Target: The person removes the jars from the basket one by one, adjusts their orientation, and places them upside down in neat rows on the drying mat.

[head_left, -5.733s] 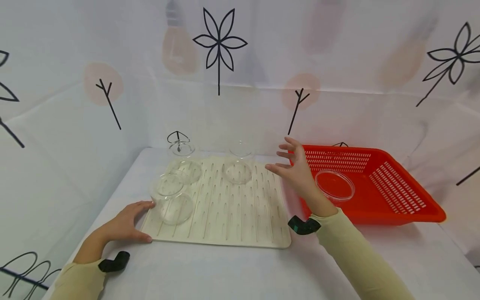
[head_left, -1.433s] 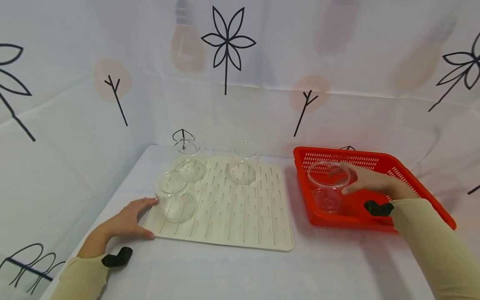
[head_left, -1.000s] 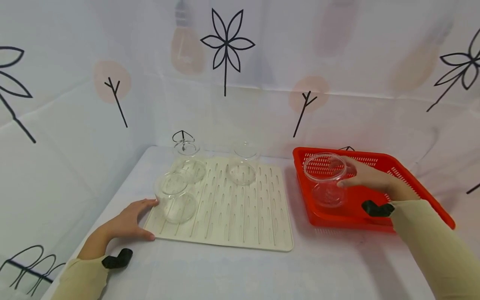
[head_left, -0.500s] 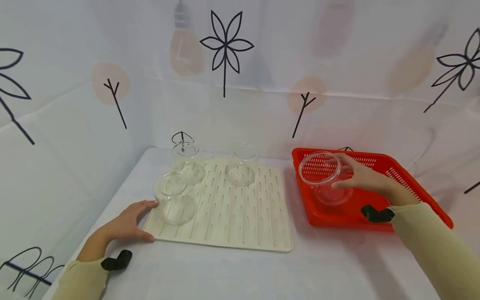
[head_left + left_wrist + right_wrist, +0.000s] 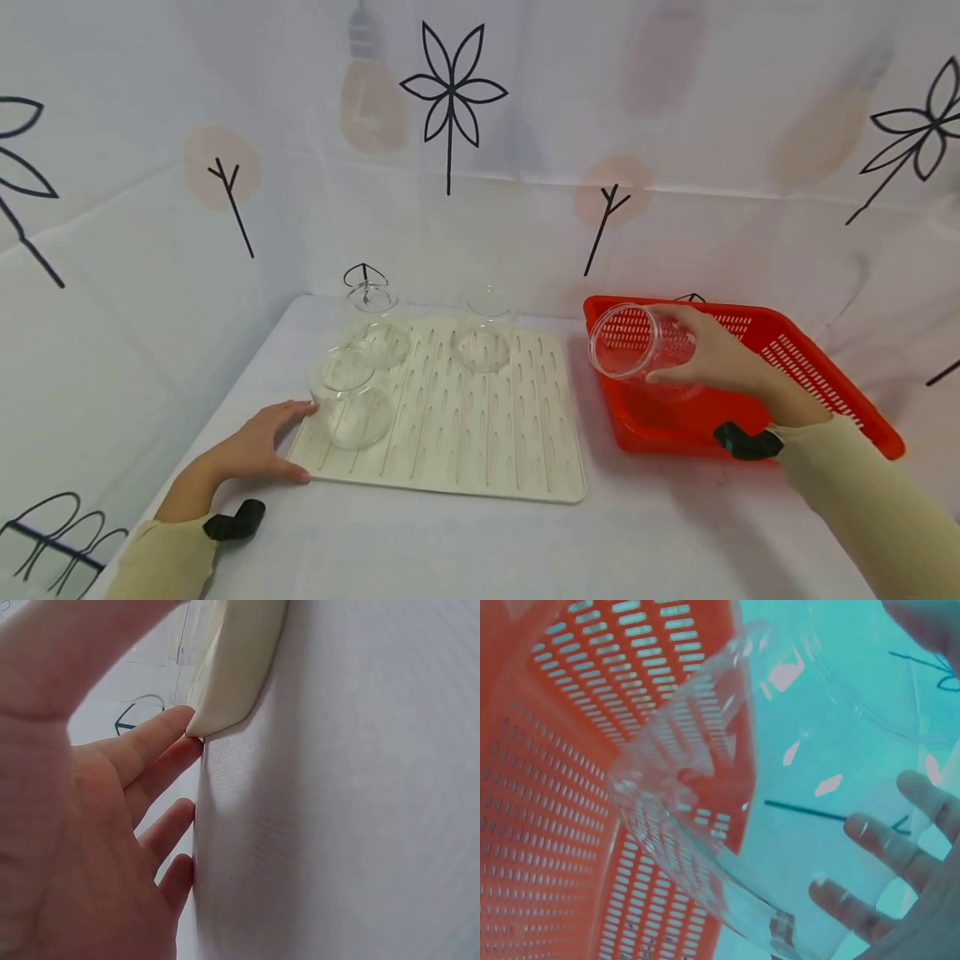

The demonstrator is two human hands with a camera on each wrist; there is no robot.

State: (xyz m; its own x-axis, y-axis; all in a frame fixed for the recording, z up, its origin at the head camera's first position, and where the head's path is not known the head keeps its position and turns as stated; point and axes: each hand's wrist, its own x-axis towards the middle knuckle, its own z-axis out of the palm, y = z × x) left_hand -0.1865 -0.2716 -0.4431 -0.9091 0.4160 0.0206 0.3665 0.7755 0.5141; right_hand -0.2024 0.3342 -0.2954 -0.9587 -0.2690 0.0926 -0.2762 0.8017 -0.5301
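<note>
My right hand (image 5: 708,358) grips a clear jar (image 5: 660,337) by its side, with the thumb in front and the fingers behind. Tilted so that its wide rim faces left, the jar is over the left part of the red basket (image 5: 652,443). The right wrist view shows its clear wall (image 5: 724,877) against the perforated basket side. Bent round the left front corner of a cream ridged mat (image 5: 465,417), my left hand (image 5: 251,446) rests with relaxed fingers. In the left wrist view the fingertips (image 5: 180,718) touch the mat's edge (image 5: 240,667).
Three more clear jars stand on the mat: a front-left jar (image 5: 351,404), a back-left jar (image 5: 381,333) and a back-middle jar (image 5: 482,337). White cloth (image 5: 442,550) covers the table. A patterned white curtain (image 5: 517,242) hangs behind.
My right hand, earlier empty beside the basket, has gripped the jar in the basket and raised it. The jar has tipped from upright to leaning left. The left hand has stayed put.
</note>
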